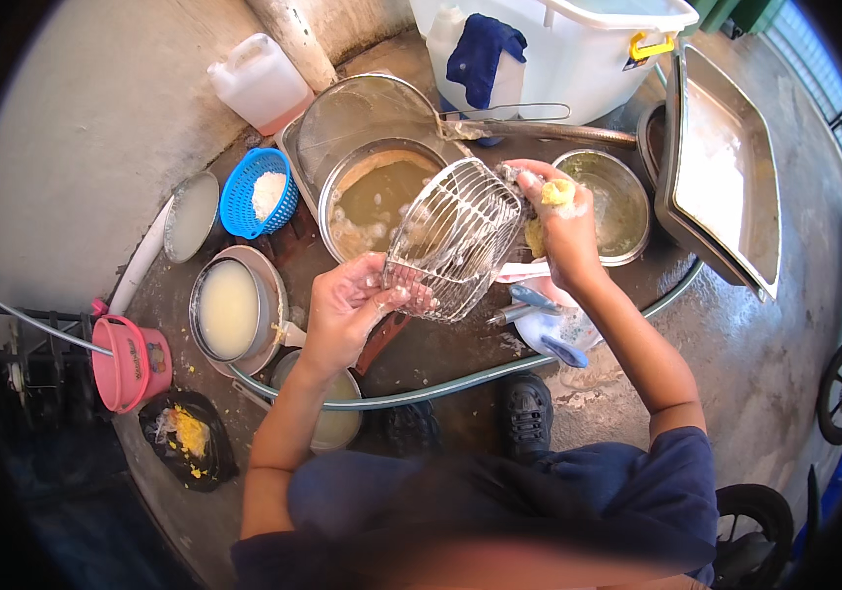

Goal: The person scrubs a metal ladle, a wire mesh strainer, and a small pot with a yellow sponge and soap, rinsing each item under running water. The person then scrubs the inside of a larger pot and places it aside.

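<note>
A wire basket (457, 236), wet with whitish suds, is held tilted in mid-air in front of me. My left hand (351, 306) grips its near left end, thumb and fingers on the wires. At the opposite end, my right hand (567, 232) clasps a scouring pad, with grey mesh (511, 177) touching or very close to the wires and yellow sponge (558, 192) poking out between the fingers. Foam clings to both hands. Below and behind the basket stands a round metal pot (327, 199) of murky, bubbly water, partly hidden by it.
A water hose (428, 398) curves across the wet floor near my shoes. On the left are a blue plastic basket (233, 210), a pink pail (126, 369) and pots of cloudy liquid. To the right, a metal bowl (638, 221) lies near a large steel tray (763, 184).
</note>
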`<state>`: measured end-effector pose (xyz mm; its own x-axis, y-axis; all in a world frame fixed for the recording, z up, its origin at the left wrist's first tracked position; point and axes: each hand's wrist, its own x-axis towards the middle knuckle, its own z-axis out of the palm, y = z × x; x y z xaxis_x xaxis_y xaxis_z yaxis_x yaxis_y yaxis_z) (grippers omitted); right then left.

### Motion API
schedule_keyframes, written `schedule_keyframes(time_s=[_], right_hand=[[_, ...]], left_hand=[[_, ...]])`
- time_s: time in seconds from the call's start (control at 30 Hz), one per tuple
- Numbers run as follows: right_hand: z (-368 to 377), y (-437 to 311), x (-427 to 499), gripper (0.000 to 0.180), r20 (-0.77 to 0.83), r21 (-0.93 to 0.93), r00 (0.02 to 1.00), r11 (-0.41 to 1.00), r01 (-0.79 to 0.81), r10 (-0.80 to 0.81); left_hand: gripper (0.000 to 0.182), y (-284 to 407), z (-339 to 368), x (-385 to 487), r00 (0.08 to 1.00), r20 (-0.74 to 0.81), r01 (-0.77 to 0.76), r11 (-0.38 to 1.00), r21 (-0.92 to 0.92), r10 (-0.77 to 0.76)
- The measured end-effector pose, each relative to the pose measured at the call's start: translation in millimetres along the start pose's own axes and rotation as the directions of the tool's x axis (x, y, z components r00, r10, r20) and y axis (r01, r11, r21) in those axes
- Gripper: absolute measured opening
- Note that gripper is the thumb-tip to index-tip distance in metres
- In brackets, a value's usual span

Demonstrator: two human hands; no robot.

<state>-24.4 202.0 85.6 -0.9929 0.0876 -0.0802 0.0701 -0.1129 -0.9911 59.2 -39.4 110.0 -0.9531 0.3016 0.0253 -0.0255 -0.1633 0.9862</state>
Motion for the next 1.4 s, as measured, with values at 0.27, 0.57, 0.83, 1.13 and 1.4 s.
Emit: schedule_keyframes(time_s=[0.27, 0.57, 0.83, 1.13, 1.4], right_hand=[[23.0, -44.9, -22.3, 0.026, 0.333, -0.287, 0.511, 0.431, 0.856, -0.793], [19.0, -42.9, -21.8, 0.032, 0.210, -0.365, 0.587, 0.495, 0.789, -0.782], [-41.2, 0.4, 6.4, 0.021, 0.051, -0.192, 0.964, 0.945, 0.266, -0.261], [-76.3, 45.1, 13.8, 0.022, -0.154, 0.244, 0.937, 0.931, -0.273, 0.315], [-4.2, 1.5, 10.5, 0.027, 0.504, -0.314, 0.837, 0.859, 0.405, -0.210]], left_hand=[[0.021, 5.0, 5.8, 5.0, 0.999, -0.036, -0.007, 0.993, 0.119, 0.011], [0.017, -0.7, 3.4, 3.8, 1.000, -0.019, -0.005, 0.996, 0.092, 0.007], [0.019, 17.1, -42.5, -14.5, 0.995, -0.003, 0.098, 0.993, -0.067, -0.098], [0.021, 83.7, -82.2, -48.7, 0.856, -0.421, -0.192, 0.940, 0.282, 0.301], [0.027, 77.6, -186.3, -85.1, 0.238, -0.850, -0.028, 0.878, 0.478, 0.471]])
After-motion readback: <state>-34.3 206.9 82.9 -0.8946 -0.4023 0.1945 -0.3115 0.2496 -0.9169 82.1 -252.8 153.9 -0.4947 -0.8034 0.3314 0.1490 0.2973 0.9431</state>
